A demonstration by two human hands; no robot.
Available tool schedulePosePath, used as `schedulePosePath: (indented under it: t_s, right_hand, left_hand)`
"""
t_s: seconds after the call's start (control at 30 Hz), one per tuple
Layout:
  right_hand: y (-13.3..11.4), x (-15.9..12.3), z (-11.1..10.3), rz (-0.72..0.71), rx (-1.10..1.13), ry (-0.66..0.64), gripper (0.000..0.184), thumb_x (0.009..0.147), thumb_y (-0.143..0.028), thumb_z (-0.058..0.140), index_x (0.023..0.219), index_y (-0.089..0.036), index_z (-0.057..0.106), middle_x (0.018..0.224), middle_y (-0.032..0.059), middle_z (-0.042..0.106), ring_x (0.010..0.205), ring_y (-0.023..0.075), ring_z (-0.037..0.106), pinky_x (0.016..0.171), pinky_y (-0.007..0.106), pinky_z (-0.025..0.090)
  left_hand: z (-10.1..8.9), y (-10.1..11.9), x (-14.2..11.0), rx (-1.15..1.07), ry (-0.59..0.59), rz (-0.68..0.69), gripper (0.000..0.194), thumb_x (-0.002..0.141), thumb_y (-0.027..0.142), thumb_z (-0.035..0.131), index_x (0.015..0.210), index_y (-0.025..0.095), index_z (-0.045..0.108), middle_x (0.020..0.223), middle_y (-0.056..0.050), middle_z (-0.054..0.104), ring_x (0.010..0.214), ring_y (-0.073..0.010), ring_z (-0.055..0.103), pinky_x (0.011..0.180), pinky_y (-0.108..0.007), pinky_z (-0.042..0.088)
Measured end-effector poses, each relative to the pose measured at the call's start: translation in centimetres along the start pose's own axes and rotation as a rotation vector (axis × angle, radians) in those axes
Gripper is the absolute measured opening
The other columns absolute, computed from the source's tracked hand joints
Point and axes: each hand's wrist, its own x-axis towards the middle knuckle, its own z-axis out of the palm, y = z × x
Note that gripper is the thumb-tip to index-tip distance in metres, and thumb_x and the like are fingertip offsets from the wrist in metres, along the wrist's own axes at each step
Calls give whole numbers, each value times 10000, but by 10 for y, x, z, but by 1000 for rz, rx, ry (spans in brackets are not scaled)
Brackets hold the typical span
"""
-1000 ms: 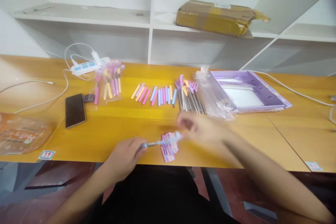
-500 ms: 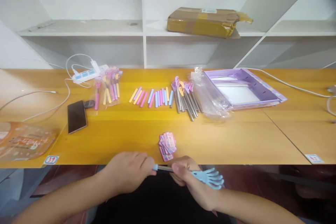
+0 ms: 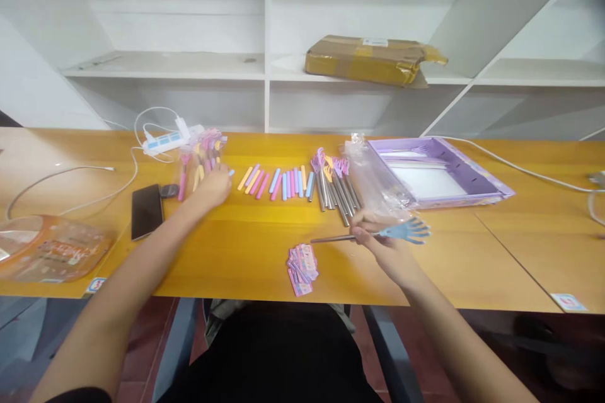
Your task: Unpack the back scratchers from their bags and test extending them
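My right hand (image 3: 384, 248) is closed on a thin metal rod (image 3: 331, 239) with a light blue hand-shaped head (image 3: 409, 230), held level just above the yellow table (image 3: 246, 245). My left hand (image 3: 212, 187) reaches far left, fingers closed around a small light blue sleeve whose tip (image 3: 231, 172) sticks out. It is at the left end of a row of pastel sleeves (image 3: 276, 181), beside a clear bag of pink and yellow pieces (image 3: 201, 157). A stack of pink cards (image 3: 302, 262) lies between my arms.
A bundle of metal rods with pink heads (image 3: 333, 186) lies next to crumpled clear bags (image 3: 378, 176) and a purple tray (image 3: 477, 170). A phone (image 3: 146, 210), a power strip (image 3: 165, 138) and an orange packet (image 3: 47, 252) are at the left. A cardboard parcel (image 3: 373, 60) sits on the shelf.
The hands were together on the blue-headed rod near the table edge. They have parted: the left went out to the sleeve row with the blue sleeve, the right lifted the rod rightward.
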Motion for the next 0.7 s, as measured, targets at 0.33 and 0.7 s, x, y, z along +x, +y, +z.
schedulePosePath:
  t_s: [0.33,0.7]
  right_hand:
    - [30,60,-25,3,-421,330,567,1016,-533,673,656,-244,344,587,-23,481,591,143,471,629,290,382]
    - [77,150,-19,135,-1028,15,326,1020,-345,636,729,-203,603,842,152,729,687,221,596,678,338,371]
  left_hand:
    - [17,22,-25,-26,32,136,341,1053,272,491,1328,151,653,1344,-194,705,1300,-353,658,1119,-478,533]
    - [-4,-39,-46,-143,99,136,246,1001,276,528,1167,184,684,1201,-141,752,1123,-306,714,1012,-435,560]
